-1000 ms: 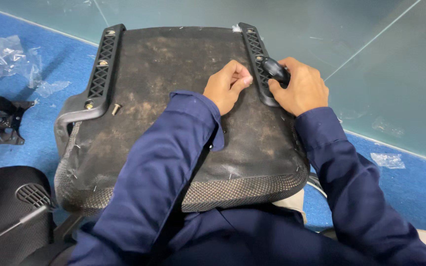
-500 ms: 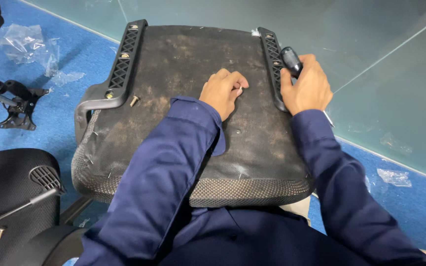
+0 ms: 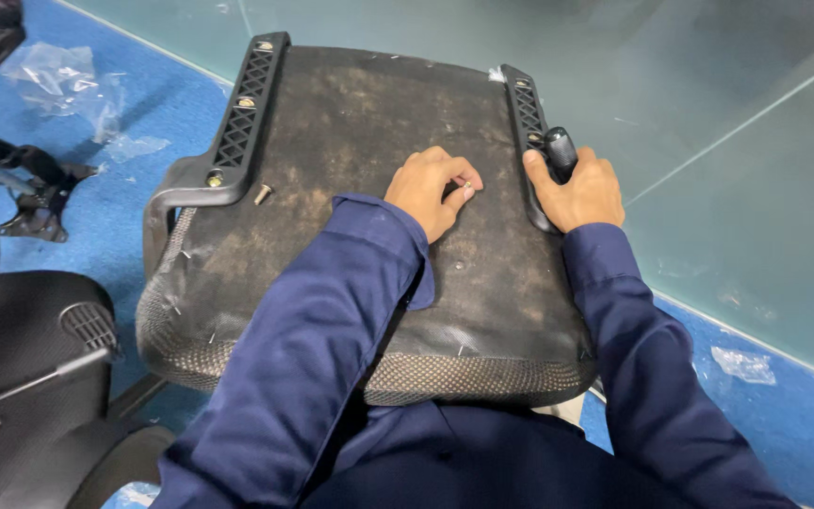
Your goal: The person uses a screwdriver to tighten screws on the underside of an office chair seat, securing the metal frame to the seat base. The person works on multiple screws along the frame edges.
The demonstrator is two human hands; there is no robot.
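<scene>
An upturned office chair seat (image 3: 350, 141) rests on my lap, its dark underside facing up. Black plastic brackets run along its left (image 3: 237, 123) and right (image 3: 527, 113) sides. My left hand (image 3: 431, 188) rests on the seat's underside with its fingertips pinched on a small screw (image 3: 468, 189). My right hand (image 3: 581, 188) is wrapped round a black tool handle (image 3: 559, 151) held against the right bracket. A loose brass screw (image 3: 262, 194) lies on the seat beside the left bracket.
A black mesh chair back (image 3: 21, 330) with a thin metal rod and small screws on it lies at lower left. Black chair parts (image 3: 11, 170) and clear plastic bags (image 3: 63, 80) lie on the blue floor. Grey-green flooring extends to the right.
The view has shifted, so the seat now sits more to the right. My left hand has curled and pinched a small screw. My right hand stays on the tool at the right bracket.
</scene>
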